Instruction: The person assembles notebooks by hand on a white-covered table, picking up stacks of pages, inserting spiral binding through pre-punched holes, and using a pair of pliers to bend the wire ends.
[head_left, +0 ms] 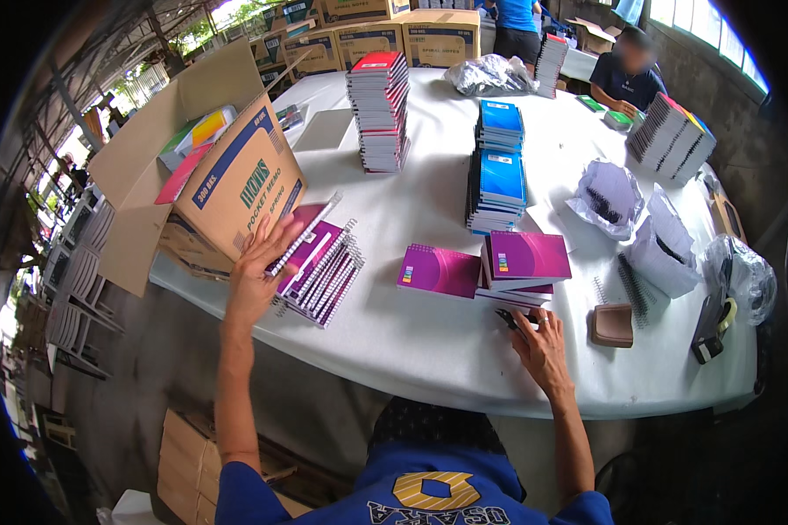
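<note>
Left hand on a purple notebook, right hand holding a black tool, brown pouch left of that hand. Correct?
No: the head view shows the brown pouch right of the right hand. Left hand on a purple notebook, right holding a black tool: both correct.

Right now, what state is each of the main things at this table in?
Left hand: gripping a tilted purple notebook
Right hand: holding a dark tool
Coil-bound purple stack: piled unevenly
Loose purple notebooks: closed, flat
Cardboard box: open, notebooks inside
Red notebooks: stacked tall
Blue notebooks: stacked
White paper wraps: open, dark coils inside
Brown wallet-like case: shut
Plastic bag: crumpled, contents unclear
</note>
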